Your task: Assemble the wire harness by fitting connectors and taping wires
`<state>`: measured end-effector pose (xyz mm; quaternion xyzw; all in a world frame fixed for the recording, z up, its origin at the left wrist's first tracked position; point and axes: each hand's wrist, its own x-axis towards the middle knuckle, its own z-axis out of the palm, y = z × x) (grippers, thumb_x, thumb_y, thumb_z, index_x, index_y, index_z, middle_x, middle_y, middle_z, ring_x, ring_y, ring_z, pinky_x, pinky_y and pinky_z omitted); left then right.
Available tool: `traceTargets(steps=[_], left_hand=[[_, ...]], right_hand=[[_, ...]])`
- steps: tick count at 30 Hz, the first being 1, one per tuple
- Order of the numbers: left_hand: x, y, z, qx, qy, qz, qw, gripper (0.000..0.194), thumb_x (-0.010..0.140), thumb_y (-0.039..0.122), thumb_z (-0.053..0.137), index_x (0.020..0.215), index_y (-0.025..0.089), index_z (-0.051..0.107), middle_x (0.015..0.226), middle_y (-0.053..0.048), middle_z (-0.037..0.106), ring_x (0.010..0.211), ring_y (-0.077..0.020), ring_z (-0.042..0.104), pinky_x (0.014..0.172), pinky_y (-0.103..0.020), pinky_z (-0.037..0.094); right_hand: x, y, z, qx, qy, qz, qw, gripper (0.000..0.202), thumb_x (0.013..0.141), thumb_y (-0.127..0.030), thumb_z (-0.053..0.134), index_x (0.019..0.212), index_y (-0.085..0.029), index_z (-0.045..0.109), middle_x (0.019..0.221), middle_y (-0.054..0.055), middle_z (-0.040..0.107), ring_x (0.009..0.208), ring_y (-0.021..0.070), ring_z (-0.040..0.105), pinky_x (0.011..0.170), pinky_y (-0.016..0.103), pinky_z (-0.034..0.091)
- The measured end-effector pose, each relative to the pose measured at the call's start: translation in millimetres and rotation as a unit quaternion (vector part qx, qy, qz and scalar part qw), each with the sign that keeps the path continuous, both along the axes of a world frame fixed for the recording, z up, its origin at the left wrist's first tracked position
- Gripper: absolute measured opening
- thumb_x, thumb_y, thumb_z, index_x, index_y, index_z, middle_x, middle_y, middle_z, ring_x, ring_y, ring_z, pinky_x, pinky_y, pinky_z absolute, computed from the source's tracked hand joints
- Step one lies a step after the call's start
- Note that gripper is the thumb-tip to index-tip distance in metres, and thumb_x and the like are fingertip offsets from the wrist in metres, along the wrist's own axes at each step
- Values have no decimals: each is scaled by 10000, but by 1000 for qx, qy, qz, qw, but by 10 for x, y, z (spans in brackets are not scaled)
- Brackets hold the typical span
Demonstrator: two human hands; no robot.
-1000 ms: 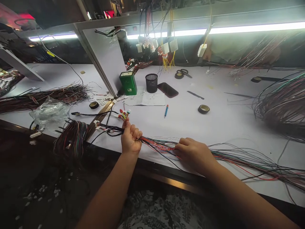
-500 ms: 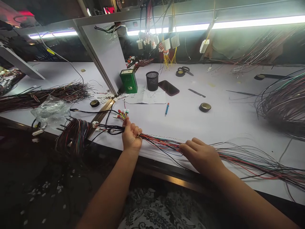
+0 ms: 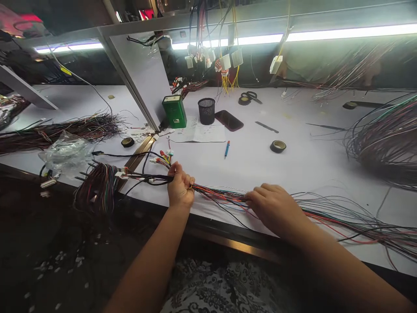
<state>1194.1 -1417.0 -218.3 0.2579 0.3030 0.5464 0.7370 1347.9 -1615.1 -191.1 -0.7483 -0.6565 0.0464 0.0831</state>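
My left hand (image 3: 181,186) is closed in a fist around a wire bundle (image 3: 219,194) of black, red and other thin wires. To its left, black-sleeved leads with small connectors (image 3: 165,157) in white, red and yellow come out of the fist. Further along the bundle, my right hand (image 3: 270,204) wraps over the wires with its fingers closed; its palm side is hidden. Past it the loose wires fan out over the table to the right. Between the two hands the bundle runs fairly straight, with a few strands hanging toward the table's front edge.
A green box (image 3: 175,112), a black mesh cup (image 3: 206,111), a phone (image 3: 229,120) and a blue pen (image 3: 227,149) lie ahead. Tape rolls (image 3: 278,146), scissors (image 3: 253,97) and a large wire coil (image 3: 387,143) are around. More wires (image 3: 97,187) hang over the left edge.
Both hands keep their hold in nearly the same places. The connectors left of my left hand have shifted slightly. The whole view has moved a little.
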Motion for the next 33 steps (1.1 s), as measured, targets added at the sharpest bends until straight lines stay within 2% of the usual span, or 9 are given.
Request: traceTargets(steps=[3, 5, 10, 15, 20, 25, 27, 30, 33], left_hand=[[-1, -26, 32, -4, -11, 1, 1000, 221, 727, 307, 749, 815, 225, 563, 427, 131, 252, 330, -17, 202, 407, -173, 265], [0, -45, 77, -11, -24, -2, 1000, 209, 732, 290, 746, 791, 223, 557, 422, 128, 253, 332, -20, 206, 409, -170, 278], [9, -77, 119, 0, -12, -9, 1000, 180, 746, 290, 732, 816, 236, 576, 418, 120, 277, 333, -33, 221, 408, -175, 309], [-57, 31, 72, -32, 0, -6, 999, 151, 763, 264, 718, 828, 235, 585, 424, 123, 256, 330, -27, 205, 408, -165, 312], [-153, 198, 103, -64, -22, 38, 997, 130, 775, 239, 706, 835, 252, 592, 424, 120, 205, 328, -28, 183, 387, -154, 276], [-94, 37, 76, -62, -45, 6, 997, 177, 761, 275, 721, 905, 253, 620, 437, 119, 220, 335, -22, 204, 401, -159, 290], [-66, -74, 56, -61, -45, -10, 997, 202, 764, 304, 716, 938, 260, 625, 441, 119, 227, 336, -20, 210, 427, -162, 322], [-65, -216, 33, -76, -39, -35, 996, 231, 771, 364, 700, 972, 284, 618, 457, 122, 261, 354, -14, 265, 561, -188, 435], [-107, -299, -4, -68, -60, -62, 994, 304, 781, 499, 637, 990, 281, 602, 490, 105, 339, 496, -53, 477, 787, -295, 482]], right_hand=[[-318, 338, 229, 69, 22, 4, 997, 529, 840, -285, 529, 1339, -150, 421, 1217, 116, 565, 1128, 257, 464, 977, 391, 338], [-583, 653, 260, 49, 24, 6, 998, 550, 840, -198, 480, 1369, -99, 365, 1262, 163, 533, 1146, 272, 466, 970, 409, 348], [-857, 1136, 25, -94, 65, -43, 993, 244, 897, -176, 398, 1076, -178, 563, 854, 83, 690, 747, 207, 645, 656, 309, 456], [-437, 801, -125, -134, 25, -49, 989, 183, 898, -217, 417, 924, -199, 597, 826, 82, 692, 737, 205, 649, 624, 279, 417], [385, -53, -207, -191, -52, -126, 972, 182, 848, -171, 414, 857, -164, 595, 766, 116, 682, 684, 233, 636, 559, 285, 355], [1087, -715, -255, -262, -41, -164, 950, 219, 855, -325, 416, 903, -212, 597, 815, 92, 680, 681, 246, 624, 578, 326, 388], [1118, -686, -158, -250, 17, -124, 960, 343, 796, -377, 526, 1099, -227, 583, 1006, 116, 665, 858, 268, 628, 700, 363, 446], [743, -304, 103, -145, 91, -16, 985, 854, 684, -516, 670, 1413, -224, 334, 1381, 145, 442, 1216, 302, 455, 962, 392, 393], [53, 305, 320, -83, 179, 37, 980, 783, 758, -625, 552, 1403, -236, 341, 1392, 103, 441, 1223, 282, 452, 975, 404, 390]])
